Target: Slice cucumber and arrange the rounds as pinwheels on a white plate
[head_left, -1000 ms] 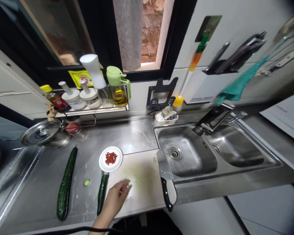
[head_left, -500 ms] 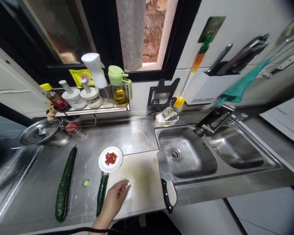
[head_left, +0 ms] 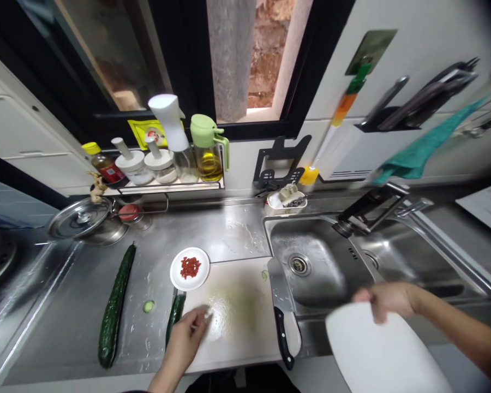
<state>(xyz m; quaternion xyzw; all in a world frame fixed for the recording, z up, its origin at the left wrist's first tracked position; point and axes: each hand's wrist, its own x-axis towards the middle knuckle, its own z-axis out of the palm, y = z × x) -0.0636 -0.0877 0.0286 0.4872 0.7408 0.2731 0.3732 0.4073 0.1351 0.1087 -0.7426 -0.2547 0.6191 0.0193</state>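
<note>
My right hand (head_left: 387, 299), blurred, is closed on the edge of a white plate (head_left: 387, 349) and holds it tilted in front of the sinks. My left hand (head_left: 190, 332) hovers at the left side of the wet, green-stained cutting board (head_left: 225, 349), fingers curled together; what they hold, if anything, is hidden. Beside it lies a short cucumber piece (head_left: 175, 314), partly covered by the hand. A knife (head_left: 284, 335) with a black handle rests along the board's right edge. Just beyond the board sits a small white dish (head_left: 175, 273) of chopped red bits (head_left: 190, 267).
A whole cucumber (head_left: 117, 308) and a cucumber slice (head_left: 148, 306) lie on the steel counter at left. Behind stand a lidded pot (head_left: 84, 218) and a condiment shelf (head_left: 172, 188). Two steel sinks (head_left: 323, 256) with a faucet (head_left: 368, 210) are at right.
My right hand has come into view from the right, holding the white plate. The left hand stays curled near the board's left side. The whole view has shifted slightly.
</note>
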